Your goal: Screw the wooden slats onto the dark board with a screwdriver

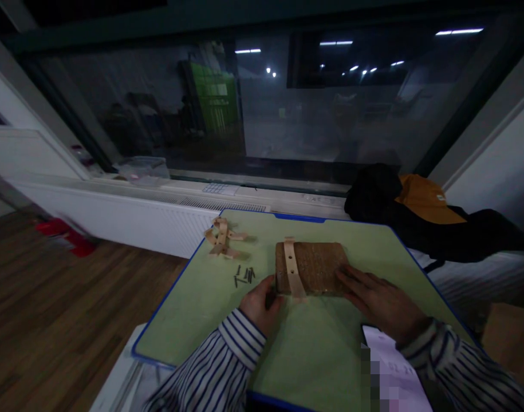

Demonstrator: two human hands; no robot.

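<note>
A brown wooden block lies on the green mat in front of me. A pale wooden strip with holes lies across its left part. My left hand is curled at the block's near left corner, and something dark shows between its fingers that I cannot make out. My right hand lies flat with fingers stretched out, its fingertips touching the block's right near edge. Several dark screws lie on the mat left of the block. A small heap of more wooden strips sits at the mat's far left.
A phone with a lit screen lies near my right wrist. A black garment and an orange cap lie at the right, beyond the mat. A white radiator ledge and a dark window stand behind. Wooden floor lies to the left.
</note>
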